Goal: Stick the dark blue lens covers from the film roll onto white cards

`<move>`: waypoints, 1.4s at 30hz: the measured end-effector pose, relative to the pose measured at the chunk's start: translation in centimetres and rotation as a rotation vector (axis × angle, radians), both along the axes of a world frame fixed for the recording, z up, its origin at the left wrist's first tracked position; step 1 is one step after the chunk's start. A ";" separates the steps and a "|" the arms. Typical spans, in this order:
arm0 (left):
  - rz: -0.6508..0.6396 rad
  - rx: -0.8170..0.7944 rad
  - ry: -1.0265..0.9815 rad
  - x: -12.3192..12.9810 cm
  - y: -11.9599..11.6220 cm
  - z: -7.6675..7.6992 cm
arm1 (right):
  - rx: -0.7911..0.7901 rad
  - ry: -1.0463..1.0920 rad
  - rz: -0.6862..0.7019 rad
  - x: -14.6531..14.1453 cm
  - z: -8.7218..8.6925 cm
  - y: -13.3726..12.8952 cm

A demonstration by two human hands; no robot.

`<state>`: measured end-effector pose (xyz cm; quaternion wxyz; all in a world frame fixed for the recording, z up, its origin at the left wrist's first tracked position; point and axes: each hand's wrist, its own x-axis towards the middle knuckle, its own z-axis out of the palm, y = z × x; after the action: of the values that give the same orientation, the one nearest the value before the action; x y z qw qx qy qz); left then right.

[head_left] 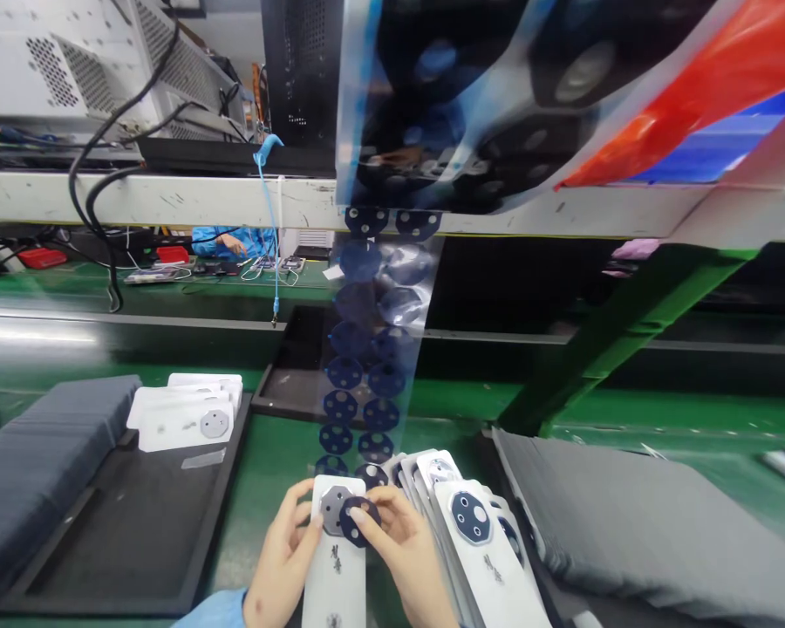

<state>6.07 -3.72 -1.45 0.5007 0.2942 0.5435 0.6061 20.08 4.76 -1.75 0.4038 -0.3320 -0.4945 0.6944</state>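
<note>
My left hand (283, 555) grips the left edge of a white panel (336, 589) that stands upright, with a grey octagonal patch near its top. Between the thumb and fingers of my right hand (406, 545) is a dark round sticker with small holes (359, 522), which overlaps the right side of that patch. Behind both hands hangs a clear strip (361, 392) carrying two columns of dark round stickers. To the right leans a stack of white panels (490, 567); the front one bears a dark disc.
White panels with bare grey patches (187, 425) lie on a black tray (127, 523) at left. Grey padded cloths (634, 515) flank the work area. A green post (628, 331) slants at right. A white rail (222, 202) crosses above; a person's blue sleeve shows beyond.
</note>
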 end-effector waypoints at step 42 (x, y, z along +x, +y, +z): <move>-0.152 0.025 -0.032 0.7 -0.5 0.0 | 0.113 -0.180 -0.085 -0.4 -0.3 -0.5</move>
<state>6.78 -4.20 -1.47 0.5502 0.3314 0.5039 0.5775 19.70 4.28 -2.09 0.4048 -0.3905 -0.5525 0.6151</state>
